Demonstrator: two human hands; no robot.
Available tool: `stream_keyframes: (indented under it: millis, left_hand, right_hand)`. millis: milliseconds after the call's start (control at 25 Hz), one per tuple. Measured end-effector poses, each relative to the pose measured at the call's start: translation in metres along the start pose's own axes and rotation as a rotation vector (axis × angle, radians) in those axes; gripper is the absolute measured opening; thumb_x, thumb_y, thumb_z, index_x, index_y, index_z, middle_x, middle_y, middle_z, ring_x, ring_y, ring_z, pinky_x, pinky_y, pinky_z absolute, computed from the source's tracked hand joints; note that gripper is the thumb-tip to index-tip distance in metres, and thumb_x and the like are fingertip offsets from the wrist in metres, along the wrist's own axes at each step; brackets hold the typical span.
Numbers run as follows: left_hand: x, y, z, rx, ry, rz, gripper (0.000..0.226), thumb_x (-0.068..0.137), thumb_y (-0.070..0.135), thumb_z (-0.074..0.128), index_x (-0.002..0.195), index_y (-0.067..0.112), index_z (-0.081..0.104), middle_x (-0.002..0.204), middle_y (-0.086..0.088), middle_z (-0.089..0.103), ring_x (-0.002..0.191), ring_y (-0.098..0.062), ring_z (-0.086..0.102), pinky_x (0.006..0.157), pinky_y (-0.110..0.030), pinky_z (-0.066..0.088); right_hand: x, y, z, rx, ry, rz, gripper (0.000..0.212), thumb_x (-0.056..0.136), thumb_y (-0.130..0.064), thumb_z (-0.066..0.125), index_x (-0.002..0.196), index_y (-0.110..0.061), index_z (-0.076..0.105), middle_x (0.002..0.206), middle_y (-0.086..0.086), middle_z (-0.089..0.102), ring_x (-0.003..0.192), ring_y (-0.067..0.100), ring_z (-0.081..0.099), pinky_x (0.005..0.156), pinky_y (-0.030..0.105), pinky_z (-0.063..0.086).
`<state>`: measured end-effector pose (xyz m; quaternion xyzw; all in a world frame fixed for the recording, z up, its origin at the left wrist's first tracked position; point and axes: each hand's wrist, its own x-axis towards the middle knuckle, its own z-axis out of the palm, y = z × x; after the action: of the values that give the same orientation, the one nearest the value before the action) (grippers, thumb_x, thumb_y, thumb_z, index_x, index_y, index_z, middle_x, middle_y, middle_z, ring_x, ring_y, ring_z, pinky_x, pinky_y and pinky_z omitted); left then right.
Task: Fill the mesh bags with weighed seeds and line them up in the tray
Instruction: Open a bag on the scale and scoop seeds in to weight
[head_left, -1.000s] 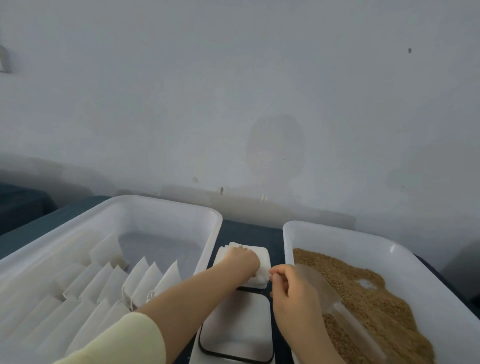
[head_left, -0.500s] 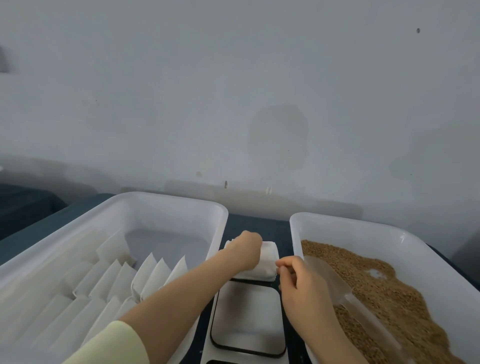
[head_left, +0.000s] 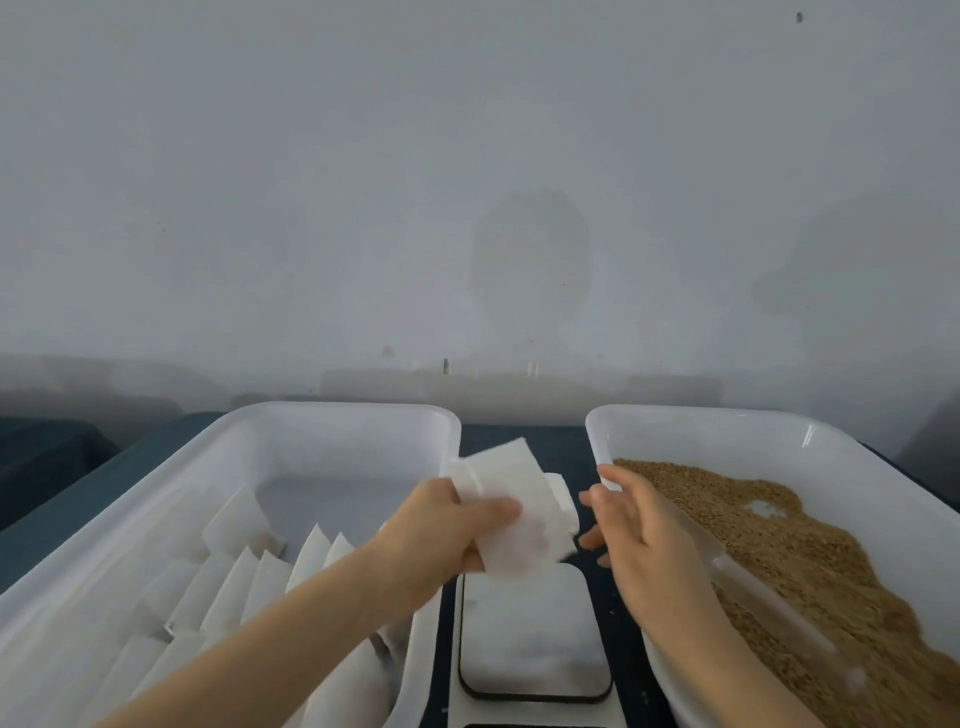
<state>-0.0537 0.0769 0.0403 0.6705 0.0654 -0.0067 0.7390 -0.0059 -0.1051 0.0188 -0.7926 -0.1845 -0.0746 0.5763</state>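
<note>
My left hand (head_left: 447, 535) pinches a flat white mesh bag (head_left: 511, 512) and holds it above the far end of the white scale (head_left: 535, 634). Just to the right of the bag is my right hand (head_left: 641, 525), fingers spread and holding nothing. A small stack of empty bags (head_left: 562, 493) lies behind the lifted one. The left white tray (head_left: 337, 411) holds several filled bags (head_left: 244, 577) standing in rows. The right tray (head_left: 727, 418) is heaped with brown seeds (head_left: 810, 551). A clear scoop (head_left: 763, 592) lies on the seeds beside my right wrist.
The two trays sit on a dark blue table (head_left: 524, 436) with the scale in the narrow gap between them. A grey wall rises right behind the trays. The far half of the left tray has bare floor.
My left hand has lifted one bag off the stack and drawn it toward me. My right hand has let go of the scoop and spread its fingers toward the bag.
</note>
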Motion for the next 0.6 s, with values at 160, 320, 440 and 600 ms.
stream_keyframes:
  millis: [160, 320, 440, 600]
  left_hand:
    - [-0.017, -0.01, 0.004, 0.277, -0.128, 0.031, 0.007, 0.087, 0.015, 0.068, 0.093, 0.016, 0.069, 0.089, 0.005, 0.073, 0.085, -0.01, 0.07, 0.075, -0.026, 0.056]
    - [-0.02, -0.006, 0.007, 0.426, -0.21, 0.112, 0.014, 0.086, 0.018, 0.07, 0.079, 0.03, 0.065, 0.073, 0.015, 0.067, 0.073, 0.0, 0.065, 0.063, -0.014, 0.048]
    - [-0.022, -0.007, 0.007, 0.34, -0.252, 0.127, 0.007, 0.087, 0.026, 0.069, 0.094, 0.027, 0.067, 0.087, 0.01, 0.071, 0.088, -0.009, 0.069, 0.073, -0.022, 0.055]
    - [-0.017, -0.011, 0.005, 0.147, -0.143, 0.087, 0.025, 0.094, 0.031, 0.057, 0.102, 0.01, 0.07, 0.092, -0.003, 0.071, 0.087, -0.015, 0.068, 0.072, -0.029, 0.057]
  right_hand:
    - [-0.002, -0.005, 0.001, 0.042, -0.149, -0.014, 0.012, 0.088, -0.039, 0.055, 0.097, -0.038, 0.062, 0.081, -0.013, 0.069, 0.074, 0.001, 0.064, 0.063, 0.016, 0.051]
    - [-0.002, -0.004, -0.003, 0.073, -0.135, -0.038, 0.012, 0.087, -0.019, 0.065, 0.093, -0.029, 0.068, 0.076, -0.005, 0.069, 0.066, 0.006, 0.062, 0.058, 0.018, 0.05]
    - [-0.002, -0.003, -0.004, 0.051, -0.115, -0.045, 0.009, 0.087, -0.019, 0.065, 0.09, -0.027, 0.069, 0.079, -0.014, 0.069, 0.072, -0.002, 0.063, 0.059, 0.008, 0.045]
    - [-0.004, -0.002, -0.004, -0.056, -0.137, -0.091, 0.009, 0.089, -0.024, 0.062, 0.087, -0.032, 0.067, 0.085, -0.026, 0.066, 0.082, -0.007, 0.06, 0.066, 0.006, 0.044]
